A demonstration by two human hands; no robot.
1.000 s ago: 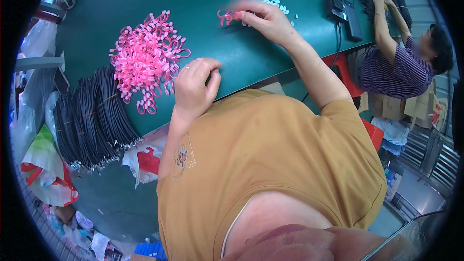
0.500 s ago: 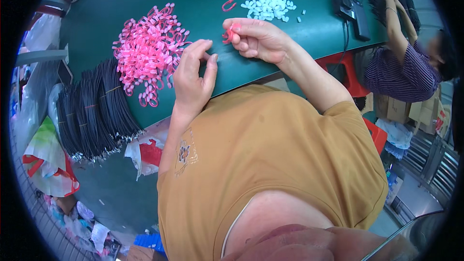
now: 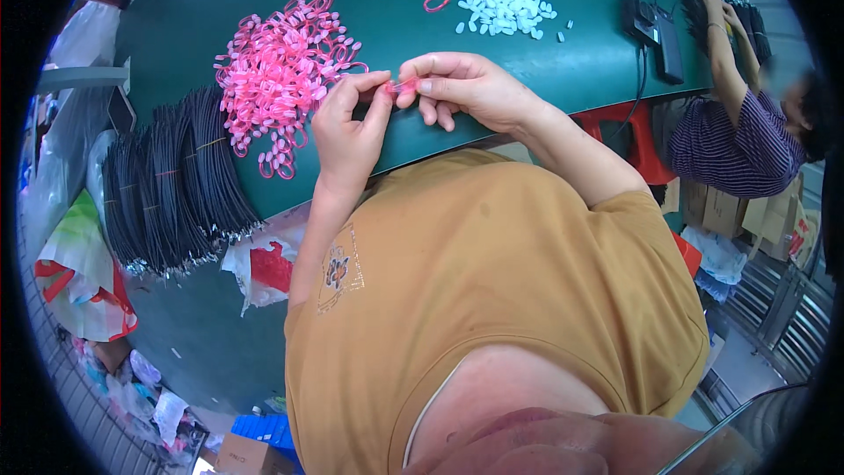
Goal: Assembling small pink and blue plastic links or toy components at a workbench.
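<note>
Over the near edge of the green table, my left hand [image 3: 350, 127] and my right hand [image 3: 470, 91] meet fingertip to fingertip. Between them is a small pink loop [image 3: 404, 86], pinched by thumb and forefinger on each side. Its ends are mostly hidden by my fingers. Just left of my left hand spreads a heap of pink loops [image 3: 277, 75] with pale pink end pieces. Beyond my right hand lies a pile of small white plastic pieces [image 3: 505, 7], with a separate pink loop [image 3: 436, 2] beside it.
Bundles of black cables [image 3: 171, 180] hang over the table's left edge. A black power adapter [image 3: 646, 22] with cords sits at the right. Further right, another person [image 3: 738, 141] in a striped top handles black cables. A red stool [image 3: 629, 136] stands under the table edge.
My left hand has closed its fingers on the pink loop, which my right hand has brought over to it. The whole view has shifted slightly.
</note>
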